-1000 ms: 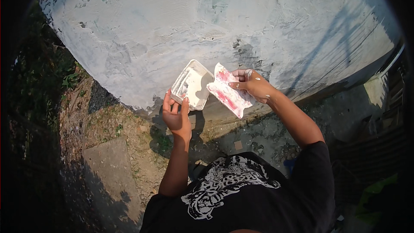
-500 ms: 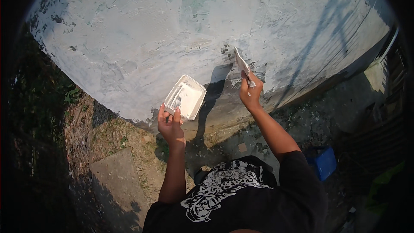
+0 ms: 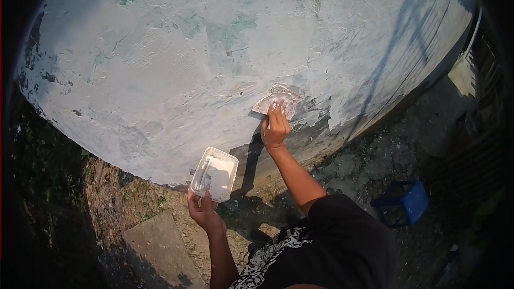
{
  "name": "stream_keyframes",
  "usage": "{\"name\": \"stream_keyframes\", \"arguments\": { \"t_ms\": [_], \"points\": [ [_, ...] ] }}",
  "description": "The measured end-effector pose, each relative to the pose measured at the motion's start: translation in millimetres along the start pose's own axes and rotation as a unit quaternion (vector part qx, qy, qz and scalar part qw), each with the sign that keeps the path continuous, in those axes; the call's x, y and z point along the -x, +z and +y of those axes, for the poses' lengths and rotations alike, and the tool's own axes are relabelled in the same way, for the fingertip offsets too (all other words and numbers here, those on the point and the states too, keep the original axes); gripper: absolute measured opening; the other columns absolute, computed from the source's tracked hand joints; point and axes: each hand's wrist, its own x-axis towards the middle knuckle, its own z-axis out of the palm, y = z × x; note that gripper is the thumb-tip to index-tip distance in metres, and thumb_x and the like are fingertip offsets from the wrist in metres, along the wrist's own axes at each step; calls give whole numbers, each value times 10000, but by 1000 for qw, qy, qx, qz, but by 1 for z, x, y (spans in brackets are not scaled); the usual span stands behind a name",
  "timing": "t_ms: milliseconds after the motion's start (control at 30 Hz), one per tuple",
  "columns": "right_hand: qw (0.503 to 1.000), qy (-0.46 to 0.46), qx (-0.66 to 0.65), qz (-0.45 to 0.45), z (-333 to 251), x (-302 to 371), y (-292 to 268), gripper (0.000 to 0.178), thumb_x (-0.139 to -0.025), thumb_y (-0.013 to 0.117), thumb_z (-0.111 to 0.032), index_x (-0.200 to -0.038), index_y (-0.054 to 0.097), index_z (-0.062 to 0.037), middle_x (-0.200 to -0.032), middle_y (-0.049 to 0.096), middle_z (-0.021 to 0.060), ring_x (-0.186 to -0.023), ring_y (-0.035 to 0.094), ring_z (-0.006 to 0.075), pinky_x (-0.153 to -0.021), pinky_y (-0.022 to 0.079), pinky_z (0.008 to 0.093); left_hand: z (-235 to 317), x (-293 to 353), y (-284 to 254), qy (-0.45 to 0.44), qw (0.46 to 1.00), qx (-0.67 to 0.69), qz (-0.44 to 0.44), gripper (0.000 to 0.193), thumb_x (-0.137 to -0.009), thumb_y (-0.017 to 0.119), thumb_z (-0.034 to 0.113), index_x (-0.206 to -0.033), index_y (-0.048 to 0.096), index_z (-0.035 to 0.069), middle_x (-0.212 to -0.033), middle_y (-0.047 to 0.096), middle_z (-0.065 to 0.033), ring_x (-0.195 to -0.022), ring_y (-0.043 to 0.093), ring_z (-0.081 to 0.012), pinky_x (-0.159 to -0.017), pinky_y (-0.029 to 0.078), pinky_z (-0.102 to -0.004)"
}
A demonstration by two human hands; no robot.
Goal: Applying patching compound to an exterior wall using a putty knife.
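My left hand [image 3: 204,215] grips the near edge of a shallow white plastic container [image 3: 221,153], thumb over the rim. Inside the container lies white putty, smeared along its walls. Up and to the right of it, my right hand [image 3: 276,128] is closed on a flat, wide putty scraper [image 3: 265,105] coated with whitish paste. The scraper's blade lies almost flat against the pale, patchy wall [image 3: 144,69], over the upper end of a dark grey bare patch [image 3: 313,120]. Its handle is hidden by my fingers.
A blue plastic stool [image 3: 415,202] stands on the ground at the right. Below the wall at the left lies a concrete slab [image 3: 158,243] among dirt and stones. Dark plants [image 3: 43,182] border the far left, and a pipe [image 3: 473,35] runs by the wall's right end.
My right hand has swung left and turned the scraper from edge-on to nearly flat on the wall. The container sits lower in view and slightly left. The view itself has shifted.
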Motion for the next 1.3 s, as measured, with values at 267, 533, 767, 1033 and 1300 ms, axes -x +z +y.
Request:
{"name": "stream_keyframes", "arguments": {
  "t_ms": [267, 533, 767, 1033, 1300],
  "points": [
    [976, -54, -35, -206, 34, 79, -43, 450, -718, 650, 31, -1161, 676, -37, -1055, 700, 197, -743, 677, 327, -654, 560, 387, 3, -23, 37, 2, 997, 44, -58, 575, -923, 645, 16, -1443, 403, -25, -1239, 572, -90, -1069, 635, -191, -812, 577, -338],
    [988, 49, -131, -71, 50, -34, -101, 414, -818, 604, 96, -1226, 629, 31, -1102, 679, 279, -1001, 676, 436, -836, 546, 411, 7, -9, 38, 8, 993, 75, -92, 568, -932, 646, 49, -1445, 408, -12, -1203, 587, -74, -1086, 627, -174, -820, 577, -354],
    [993, 69, -88, -22, 12, -76, -69, 502, -780, 600, 106, -1269, 631, -7, -1151, 667, 274, -968, 673, 434, -837, 539, 413, 16, -7, 21, 2, 997, 70, -42, 647, -926, 652, 49, -1491, 343, -8, -1266, 566, -91, -1113, 625, -204, -824, 581, -364],
    [967, -22, -126, -219, -18, -10, -73, 523, -695, 629, 92, -1195, 669, -55, -1148, 681, 218, -927, 692, 378, -780, 567, 422, 9, -22, 9, 20, 998, 55, -24, 658, -951, 641, 49, -1512, 302, -12, -1271, 573, -97, -1092, 632, -176, -780, 575, -310],
    [981, 4, -187, -59, 30, -47, -89, 597, -678, 562, 114, -1265, 623, 25, -1242, 629, 274, -1129, 616, 450, -970, 496, 478, 16, -8, 10, 23, 997, 67, -2, 628, -954, 639, 47, -1496, 329, -13, -1269, 586, -98, -1102, 633, -173, -777, 574, -311]
  ]
}}
